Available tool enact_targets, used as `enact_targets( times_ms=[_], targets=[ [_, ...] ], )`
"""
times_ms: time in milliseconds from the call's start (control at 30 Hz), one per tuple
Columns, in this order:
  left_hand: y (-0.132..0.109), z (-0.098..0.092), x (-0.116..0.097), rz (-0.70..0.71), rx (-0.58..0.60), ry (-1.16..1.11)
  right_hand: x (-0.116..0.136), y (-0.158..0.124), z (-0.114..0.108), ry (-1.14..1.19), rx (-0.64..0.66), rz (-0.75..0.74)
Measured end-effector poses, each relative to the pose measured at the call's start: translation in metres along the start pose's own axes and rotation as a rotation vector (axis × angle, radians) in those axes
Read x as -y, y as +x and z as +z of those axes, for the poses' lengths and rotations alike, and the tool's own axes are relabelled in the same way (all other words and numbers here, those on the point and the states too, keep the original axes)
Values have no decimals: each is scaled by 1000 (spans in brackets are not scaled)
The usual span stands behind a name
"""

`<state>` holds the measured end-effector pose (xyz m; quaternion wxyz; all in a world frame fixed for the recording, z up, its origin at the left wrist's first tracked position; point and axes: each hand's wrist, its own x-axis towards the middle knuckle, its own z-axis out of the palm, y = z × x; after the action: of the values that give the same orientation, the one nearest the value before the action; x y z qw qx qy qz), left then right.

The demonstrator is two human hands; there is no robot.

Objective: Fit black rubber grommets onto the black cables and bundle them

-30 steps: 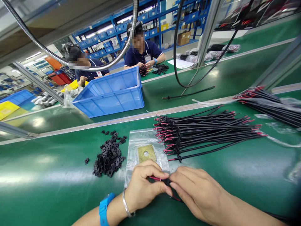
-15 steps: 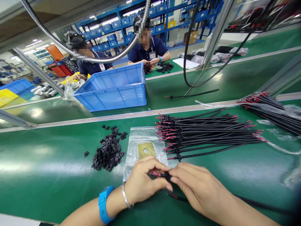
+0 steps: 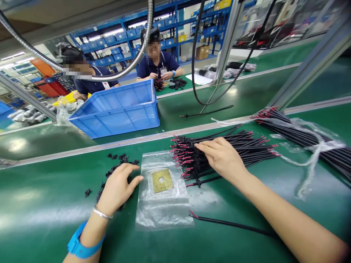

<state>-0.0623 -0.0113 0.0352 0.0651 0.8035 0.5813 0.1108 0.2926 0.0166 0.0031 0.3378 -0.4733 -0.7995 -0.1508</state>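
My left hand (image 3: 118,187) reaches over the pile of small black plastic parts (image 3: 99,193). Its thumb and fingers are apart, with nothing visible between them; the hand covers most of the pile. My right hand (image 3: 223,157) is on the heap of black cables (image 3: 237,144), pinching one near the black fittings at the red-wired ends. A single black cable (image 3: 233,223) with a bared red and black end lies in front, apart from the heap. Between my hands is a clear plastic bag (image 3: 164,215) with a yellowish square plate (image 3: 155,184) that has a round hole.
A blue crate (image 3: 117,122) stands beyond the bench's metal edge. Plastic-wrapped cables (image 3: 309,133) lie at the right. A metal hose (image 3: 120,75) and a looped black cord (image 3: 195,73) hang overhead. Two co-workers (image 3: 157,65) sit opposite.
My hands have parted: the left moved left to the black parts, the right moved up to the heap with the cable. The bag and loose cable are now more visible. The view has shifted.
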Motion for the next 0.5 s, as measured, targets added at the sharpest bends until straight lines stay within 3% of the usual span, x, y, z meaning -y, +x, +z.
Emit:
enact_targets(
  times_ms=[100,167,233,267,367,433,500],
  targets=[
    [3,4,12,-2,34,105,-2,-3,0,37,26,-6],
    [4,7,17,1,45,155,3,-7,-14,85,9,20],
    [4,9,19,9,59,193,15,-13,-34,204,85,39],
    [5,9,19,15,71,210,23,-16,-44,288,202,31],
    [6,10,18,21,109,248,52,-30,-64,426,768,-22],
    [7,10,17,17,109,242,68,-39,-68,366,942,-59],
    [8,9,17,15,96,214,75,-43,-68,324,973,-92]
  ],
)
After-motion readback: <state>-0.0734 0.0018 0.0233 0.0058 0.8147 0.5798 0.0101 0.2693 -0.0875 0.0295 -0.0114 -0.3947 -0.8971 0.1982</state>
